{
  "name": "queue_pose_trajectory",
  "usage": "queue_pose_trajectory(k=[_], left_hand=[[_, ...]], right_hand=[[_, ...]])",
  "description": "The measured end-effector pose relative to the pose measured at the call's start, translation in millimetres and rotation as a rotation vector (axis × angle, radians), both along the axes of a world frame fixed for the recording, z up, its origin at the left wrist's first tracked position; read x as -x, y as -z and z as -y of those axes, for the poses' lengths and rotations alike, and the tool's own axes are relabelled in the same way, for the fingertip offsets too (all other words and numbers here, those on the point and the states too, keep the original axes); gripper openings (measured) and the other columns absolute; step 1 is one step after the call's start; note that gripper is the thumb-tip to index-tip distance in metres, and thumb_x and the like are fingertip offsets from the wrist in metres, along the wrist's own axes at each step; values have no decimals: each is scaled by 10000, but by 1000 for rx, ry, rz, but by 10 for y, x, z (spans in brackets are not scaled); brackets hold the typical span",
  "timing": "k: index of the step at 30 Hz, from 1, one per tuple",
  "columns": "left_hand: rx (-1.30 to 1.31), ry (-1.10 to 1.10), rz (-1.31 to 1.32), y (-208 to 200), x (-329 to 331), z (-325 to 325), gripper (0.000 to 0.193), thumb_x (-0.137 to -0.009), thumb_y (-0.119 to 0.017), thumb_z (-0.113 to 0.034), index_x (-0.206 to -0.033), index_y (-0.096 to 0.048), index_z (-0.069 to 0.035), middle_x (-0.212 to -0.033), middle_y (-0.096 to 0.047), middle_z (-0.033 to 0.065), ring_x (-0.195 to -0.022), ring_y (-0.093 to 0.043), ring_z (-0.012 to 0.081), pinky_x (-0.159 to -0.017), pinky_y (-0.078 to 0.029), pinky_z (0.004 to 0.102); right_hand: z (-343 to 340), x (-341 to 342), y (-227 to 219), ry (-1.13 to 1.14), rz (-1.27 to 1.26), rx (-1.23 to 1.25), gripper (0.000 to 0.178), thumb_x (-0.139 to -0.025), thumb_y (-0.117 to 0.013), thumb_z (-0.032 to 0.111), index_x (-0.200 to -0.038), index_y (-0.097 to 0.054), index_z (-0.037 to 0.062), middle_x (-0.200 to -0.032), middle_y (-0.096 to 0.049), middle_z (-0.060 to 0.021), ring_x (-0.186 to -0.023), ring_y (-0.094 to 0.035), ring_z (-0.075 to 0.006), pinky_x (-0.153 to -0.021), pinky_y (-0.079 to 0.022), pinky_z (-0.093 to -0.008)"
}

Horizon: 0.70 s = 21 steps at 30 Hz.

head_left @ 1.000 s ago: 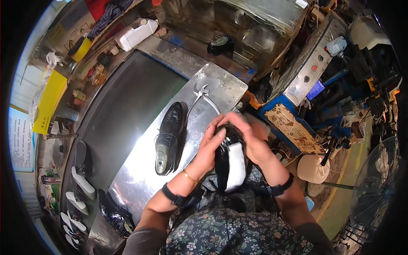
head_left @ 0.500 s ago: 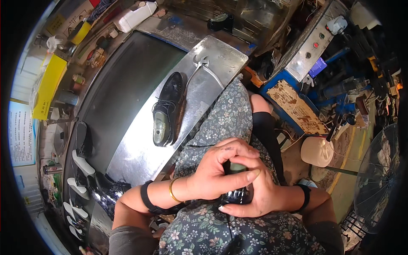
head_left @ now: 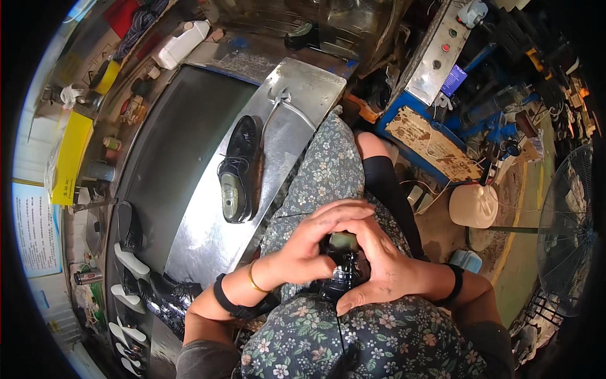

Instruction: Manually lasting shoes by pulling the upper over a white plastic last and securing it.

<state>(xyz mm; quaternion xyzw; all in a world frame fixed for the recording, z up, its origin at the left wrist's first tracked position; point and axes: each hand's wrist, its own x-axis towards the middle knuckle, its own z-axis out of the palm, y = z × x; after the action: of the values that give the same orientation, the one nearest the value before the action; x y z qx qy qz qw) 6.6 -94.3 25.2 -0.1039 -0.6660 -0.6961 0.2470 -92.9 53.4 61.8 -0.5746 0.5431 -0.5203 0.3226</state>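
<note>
— Looking nearest first, what are we seeing in the lap?

— We are seeing both hands wrapping one glossy black shoe (head_left: 344, 271), pressed low against the floral dress (head_left: 328, 170). The left hand (head_left: 309, 249) is curling over its top with fingers clenched around it; the right hand (head_left: 379, 268) is cupping it from the other side, palm flat against it. Most of the shoe is hidden, so we cannot tell which part the fingertips are working.

— How are we judging good handling here?

— We are judging that an even squeeze from both palms is keeping the polished surface from slipping, and that bracing it on the thigh is steadying it; thumbs should be pushing, not scraping.

— And farther out?

— A second black lace-up shoe (head_left: 237, 170) is lying on its side on the metal work table (head_left: 208, 240), well apart from the hands, with pincers (head_left: 278, 101) just beside its toe. Pale shoe lasts (head_left: 129, 259) are lining the table's left edge. Beyond, a white jug (head_left: 180, 44) is standing on the bench, and a floor fan (head_left: 568, 234) is standing far to the right.
</note>
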Motion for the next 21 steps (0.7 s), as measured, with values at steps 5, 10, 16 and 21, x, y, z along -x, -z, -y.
queue_pose_trajectory(k=[5, 10, 16, 21], left_hand=[[-56, 101, 200, -119, 62, 35, 247, -837, -712, -144, -1025, -625, -10, -1059, -642, 119, -980, -622, 251, -869, -465, 354], [-237, 31, 410, -111, 120, 20, 148, -923, -642, -153, -903, -649, -7, -877, -653, 38, -834, -604, 138, -774, -472, 291], [-563, -368, 285, 725, 324, 297, 688, -968, -575, -365, -1435, -279, 44, -1459, -364, 154, -1351, -346, 229, -1133, -271, 363], [-375, -342, 496, 938, 153, 210, 1040, -683, -858, -157, -1472, -200, 4, -1405, -369, 114, -1330, -337, 220, -1126, -266, 361]], right_hand=[[19, -125, 92, 165, -177, 57, 741, -775, -789, 338, -1290, -392, -19, -1208, -454, -212, -1136, -467, -366, -961, -380, -465], [146, -61, 128, 171, 17, 50, 690, -791, -761, 269, -1285, -399, -49, -1223, -481, -206, -1131, -502, -327, -971, -397, -418], [710, 669, 346, 224, 784, -240, 332, -860, -665, 133, -1143, -572, -13, -1038, -599, -54, -978, -583, -138, -857, -471, -271], [1700, 928, 609, 324, 982, -328, 275, -953, -579, 228, -1118, -620, 11, -1010, -635, -60, -909, -597, -119, -795, -499, -268]])
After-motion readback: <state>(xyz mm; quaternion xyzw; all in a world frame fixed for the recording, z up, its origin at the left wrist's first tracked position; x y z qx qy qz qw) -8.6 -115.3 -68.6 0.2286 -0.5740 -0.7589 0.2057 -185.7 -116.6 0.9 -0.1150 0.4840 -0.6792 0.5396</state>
